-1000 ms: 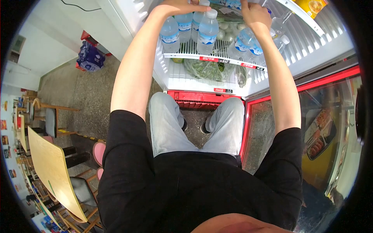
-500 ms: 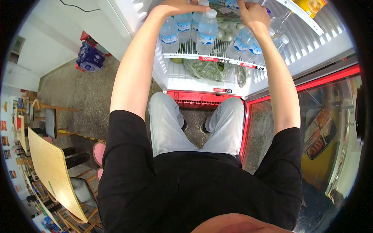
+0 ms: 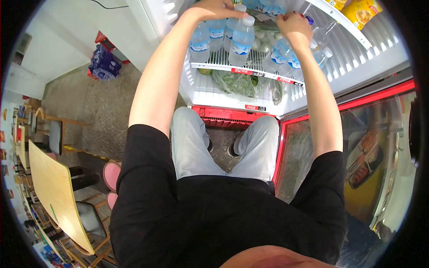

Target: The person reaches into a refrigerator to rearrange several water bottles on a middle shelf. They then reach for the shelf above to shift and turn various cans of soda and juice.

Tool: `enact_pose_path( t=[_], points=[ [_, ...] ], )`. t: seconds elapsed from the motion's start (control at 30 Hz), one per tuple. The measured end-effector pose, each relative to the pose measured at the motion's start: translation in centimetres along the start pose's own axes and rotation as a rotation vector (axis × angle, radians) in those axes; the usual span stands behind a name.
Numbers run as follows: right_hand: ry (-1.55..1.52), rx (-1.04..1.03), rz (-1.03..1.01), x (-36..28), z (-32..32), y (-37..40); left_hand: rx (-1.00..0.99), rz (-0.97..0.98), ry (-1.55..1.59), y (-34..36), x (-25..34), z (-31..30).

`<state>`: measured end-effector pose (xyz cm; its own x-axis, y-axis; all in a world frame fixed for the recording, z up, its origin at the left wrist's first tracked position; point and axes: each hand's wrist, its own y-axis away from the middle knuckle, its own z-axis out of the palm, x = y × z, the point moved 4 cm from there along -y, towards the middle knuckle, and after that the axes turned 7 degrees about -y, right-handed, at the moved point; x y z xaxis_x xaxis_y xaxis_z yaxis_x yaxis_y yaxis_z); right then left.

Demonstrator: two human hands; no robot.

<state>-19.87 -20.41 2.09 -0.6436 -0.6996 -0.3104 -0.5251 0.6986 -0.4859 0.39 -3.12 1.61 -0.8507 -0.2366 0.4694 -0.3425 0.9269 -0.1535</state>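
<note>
My left hand (image 3: 214, 10) is at the top of the fridge shelf, its thumb across the neck of a water bottle (image 3: 229, 33) and its fingers bent behind the white cap. Beside it stand other blue-labelled bottles, one of them a front bottle (image 3: 241, 44). My right hand (image 3: 296, 30) is closed above the bottles on the right (image 3: 278, 54); what its curled fingers hold is hidden. A blue cap (image 3: 309, 20) shows beside its fingers. Between the hands lies a clear bag of pale round produce (image 3: 264, 40).
Bagged greens (image 3: 237, 83) lie on the lower shelf (image 3: 223, 102). Yellow packets (image 3: 363, 14) sit on a rack at upper right. The open glass door (image 3: 299, 152) is on the right. A wooden table (image 3: 53, 187) and a purple package (image 3: 105, 62) are at left.
My right hand's fingers are more curled and lower in view. The fridge contents appear slightly lower, and those on the left also farther right. My left hand stays at the bottle neck.
</note>
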Motion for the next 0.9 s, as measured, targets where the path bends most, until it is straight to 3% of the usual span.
enact_pose_path(
  t=[0.37, 0.57, 0.9],
  points=[
    [0.0, 0.06, -0.116, 0.4, 2.1, 1.9, 0.029, 0.047, -0.068, -0.1, 0.2, 0.0],
    [-0.124, 0.247, -0.225, 0.8, 2.5, 2.6, 0.022, 0.05, -0.061, -0.3, 0.0, 0.1],
    [-0.359, 0.408, -0.193, 1.8, 3.0, 3.1, 0.022, 0.027, -0.055, -0.2, 0.2, 0.1]
  ],
)
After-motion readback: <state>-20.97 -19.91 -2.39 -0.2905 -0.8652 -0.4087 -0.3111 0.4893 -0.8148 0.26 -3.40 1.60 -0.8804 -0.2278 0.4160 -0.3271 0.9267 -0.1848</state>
